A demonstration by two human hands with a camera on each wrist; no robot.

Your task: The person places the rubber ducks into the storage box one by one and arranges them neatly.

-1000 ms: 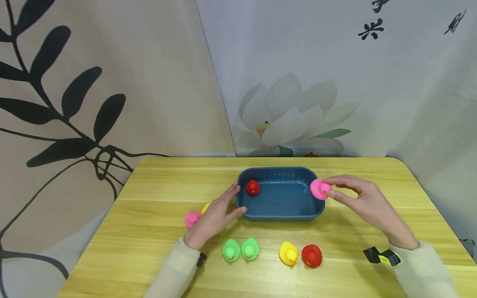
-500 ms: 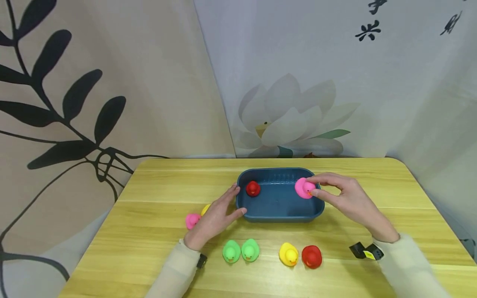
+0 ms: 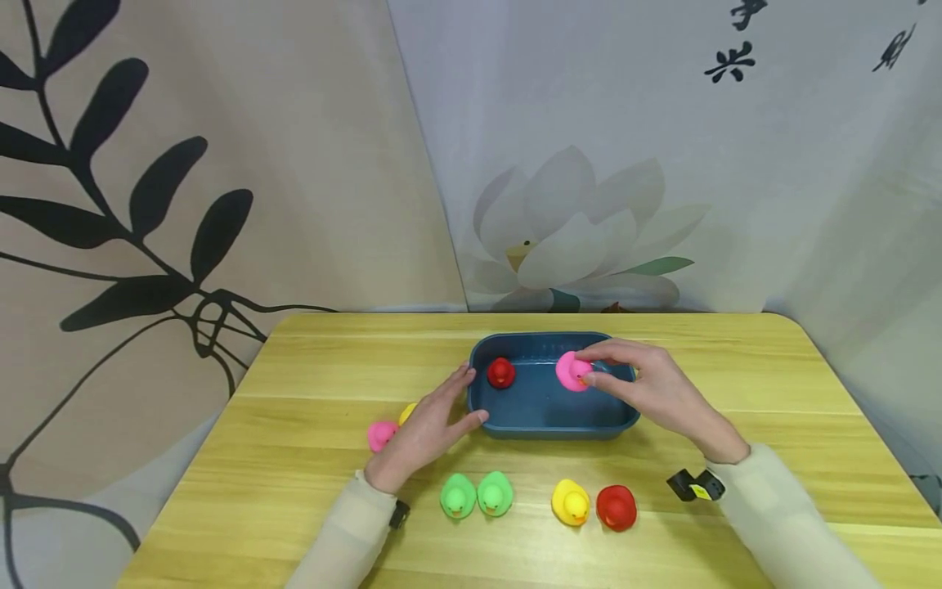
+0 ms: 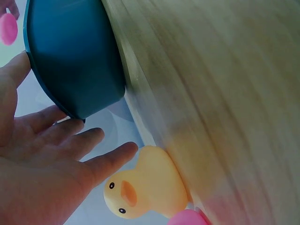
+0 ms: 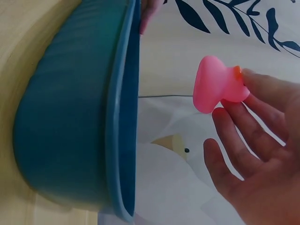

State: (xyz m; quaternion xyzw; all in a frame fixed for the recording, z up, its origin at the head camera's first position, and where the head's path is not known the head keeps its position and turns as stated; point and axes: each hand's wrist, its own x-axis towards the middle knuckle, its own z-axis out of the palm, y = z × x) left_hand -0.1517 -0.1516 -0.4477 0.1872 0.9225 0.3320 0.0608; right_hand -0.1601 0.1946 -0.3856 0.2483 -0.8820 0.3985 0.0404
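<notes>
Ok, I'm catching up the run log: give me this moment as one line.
right hand: pinches pink duck over blue tub | left hand: touches tub rim | inside tub: red duck | release: not yet

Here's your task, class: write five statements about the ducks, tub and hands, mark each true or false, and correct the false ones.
1. The right hand pinches a pink duck over the blue tub. True.
2. The left hand grips a duck too. False: the left hand touches the tub's rim.
3. Two green ducks sit side by side on the table. True.
4. The duck sitting in the tub is green. False: it is a red duck.
5. In the head view, a yellow duck sits just left of another red duck on the table. True.
</notes>
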